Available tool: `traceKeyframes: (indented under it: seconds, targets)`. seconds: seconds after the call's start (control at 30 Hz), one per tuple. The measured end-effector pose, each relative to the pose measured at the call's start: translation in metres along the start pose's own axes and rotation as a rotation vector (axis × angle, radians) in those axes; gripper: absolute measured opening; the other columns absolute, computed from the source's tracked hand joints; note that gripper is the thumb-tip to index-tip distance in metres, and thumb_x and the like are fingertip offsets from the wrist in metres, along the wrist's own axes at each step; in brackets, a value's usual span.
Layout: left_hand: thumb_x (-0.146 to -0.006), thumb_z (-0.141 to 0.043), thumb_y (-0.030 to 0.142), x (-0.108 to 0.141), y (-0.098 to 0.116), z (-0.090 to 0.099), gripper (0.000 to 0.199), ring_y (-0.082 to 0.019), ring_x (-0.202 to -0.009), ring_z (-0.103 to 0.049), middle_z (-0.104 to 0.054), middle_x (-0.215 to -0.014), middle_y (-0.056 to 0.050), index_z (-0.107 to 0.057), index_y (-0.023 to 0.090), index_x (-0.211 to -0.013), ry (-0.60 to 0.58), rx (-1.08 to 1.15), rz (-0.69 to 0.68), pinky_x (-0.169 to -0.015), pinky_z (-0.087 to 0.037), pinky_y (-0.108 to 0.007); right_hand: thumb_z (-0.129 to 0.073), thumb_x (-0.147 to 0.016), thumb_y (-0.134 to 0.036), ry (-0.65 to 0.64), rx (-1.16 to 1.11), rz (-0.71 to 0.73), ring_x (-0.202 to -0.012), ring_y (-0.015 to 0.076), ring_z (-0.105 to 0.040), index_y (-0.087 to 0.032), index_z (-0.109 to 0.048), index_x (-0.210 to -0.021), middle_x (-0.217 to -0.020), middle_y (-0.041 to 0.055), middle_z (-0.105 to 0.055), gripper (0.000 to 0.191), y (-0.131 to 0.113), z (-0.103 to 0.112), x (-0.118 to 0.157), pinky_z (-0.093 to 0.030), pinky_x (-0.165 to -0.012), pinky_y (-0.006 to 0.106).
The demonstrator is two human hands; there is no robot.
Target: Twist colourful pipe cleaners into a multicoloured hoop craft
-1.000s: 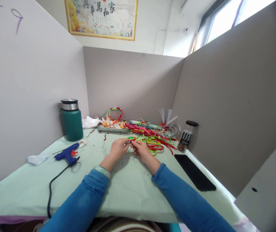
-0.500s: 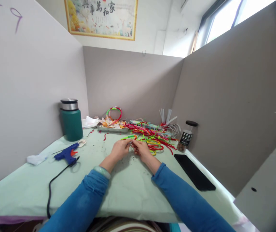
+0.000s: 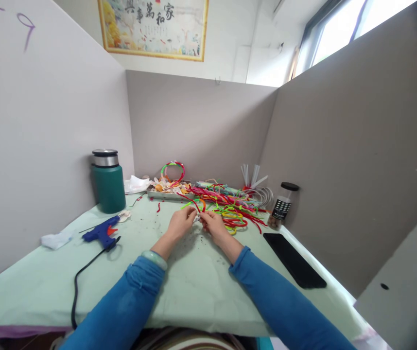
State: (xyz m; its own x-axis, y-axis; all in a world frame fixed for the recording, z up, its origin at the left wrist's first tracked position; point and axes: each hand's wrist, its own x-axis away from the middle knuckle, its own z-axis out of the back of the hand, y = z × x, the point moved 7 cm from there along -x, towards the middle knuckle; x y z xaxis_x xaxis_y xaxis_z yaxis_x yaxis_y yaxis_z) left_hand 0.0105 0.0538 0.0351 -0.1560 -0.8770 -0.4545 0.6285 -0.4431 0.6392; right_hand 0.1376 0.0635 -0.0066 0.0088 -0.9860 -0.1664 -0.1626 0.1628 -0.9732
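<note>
My left hand (image 3: 181, 223) and my right hand (image 3: 214, 226) meet over the middle of the table, fingertips pinched close together. Between them is a hoop wrapped in green and orange pipe cleaner (image 3: 203, 204), its far curve showing beyond the fingers. A red pipe cleaner (image 3: 191, 199) sticks up and away to the left from the fingertips. Something small and whitish shows at the pinch, too small to name. Just past my right hand lie several bent red, yellow and green pipe cleaners (image 3: 235, 221).
A metal tray (image 3: 170, 196) of small pieces with a colourful hoop (image 3: 173, 164) stands behind. Red pipe cleaners (image 3: 223, 197) are heaped beside it. On the left are a blue glue gun (image 3: 101, 233) and green flask (image 3: 108, 187); on the right, a jar (image 3: 281, 209) and black phone (image 3: 294, 260).
A red pipe cleaner now sticks up from between my fingers, and more of the hoop's orange part shows. The hands have shifted only slightly.
</note>
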Motion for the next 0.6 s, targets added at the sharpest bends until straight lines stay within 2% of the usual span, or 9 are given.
traceKeyframes:
  seconds: [0.13, 0.23, 0.37, 0.47, 0.53, 0.6]
  targets:
    - [-0.081, -0.050, 0.039, -0.003, -0.009, -0.011, 0.039, -0.013, -0.068, -0.060, -0.068, -0.090, -0.008, -0.059, 0.013, -0.108, -0.083, 0.361, 0.091, -0.057, -0.046, -0.022, -0.065, -0.067, -0.041, -0.084, 0.002, 0.008, -0.042, 0.0060, -0.038, -0.017, -0.054, -0.061, -0.054, -0.0037, -0.050, 0.028, -0.001, -0.006, 0.003, -0.028, -0.040, 0.021]
    - [-0.077, -0.055, 0.040, -0.004, -0.006, -0.017, 0.039, -0.010, -0.060, -0.057, -0.067, -0.090, -0.008, -0.059, 0.012, -0.103, -0.159, 0.513, 0.074, -0.053, -0.046, -0.021, -0.065, -0.066, -0.042, -0.088, -0.010, -0.009, -0.043, 0.0064, -0.038, -0.017, -0.054, -0.062, -0.054, -0.0034, -0.050, 0.028, -0.001, -0.006, 0.004, -0.028, -0.040, 0.021]
    - [-0.071, -0.059, 0.032, -0.003, -0.004, -0.014, 0.030, -0.007, -0.051, -0.054, -0.067, -0.092, -0.007, -0.061, 0.013, -0.094, -0.169, 0.465, 0.064, -0.049, -0.044, -0.020, -0.067, -0.064, -0.044, -0.072, -0.033, -0.047, -0.044, 0.0068, -0.039, -0.017, -0.054, -0.063, -0.055, -0.0024, -0.051, 0.030, -0.001, -0.005, 0.005, -0.028, -0.040, 0.020]
    - [-0.070, -0.060, 0.029, -0.004, -0.008, -0.010, 0.023, -0.009, -0.052, -0.055, -0.067, -0.079, -0.005, -0.062, 0.013, -0.087, -0.125, 0.330, 0.090, -0.049, -0.042, -0.020, -0.065, -0.065, -0.048, -0.054, -0.014, -0.057, -0.044, 0.0069, -0.039, -0.017, -0.055, -0.065, -0.058, -0.0021, -0.053, 0.033, 0.002, -0.003, 0.003, -0.028, -0.040, 0.021]
    - [-0.071, -0.058, 0.028, -0.005, -0.009, -0.009, 0.021, -0.010, -0.054, -0.056, -0.066, -0.072, -0.004, -0.064, 0.013, -0.085, -0.105, 0.273, 0.078, -0.052, -0.043, -0.021, -0.060, -0.069, -0.049, -0.002, 0.077, -0.028, -0.044, 0.0081, -0.039, -0.017, -0.055, -0.065, -0.058, -0.0019, -0.053, 0.033, 0.002, 0.002, 0.000, -0.028, -0.041, 0.022]
    - [-0.072, -0.057, 0.027, -0.005, -0.009, -0.008, 0.022, -0.012, -0.057, -0.057, -0.067, -0.069, -0.004, -0.066, 0.013, -0.086, -0.085, 0.252, 0.049, -0.055, -0.043, -0.022, -0.056, -0.073, -0.047, 0.090, 0.241, 0.073, -0.046, 0.0101, -0.041, -0.017, -0.055, -0.061, -0.056, -0.0012, -0.053, 0.032, -0.004, 0.010, -0.001, -0.030, -0.045, 0.024]
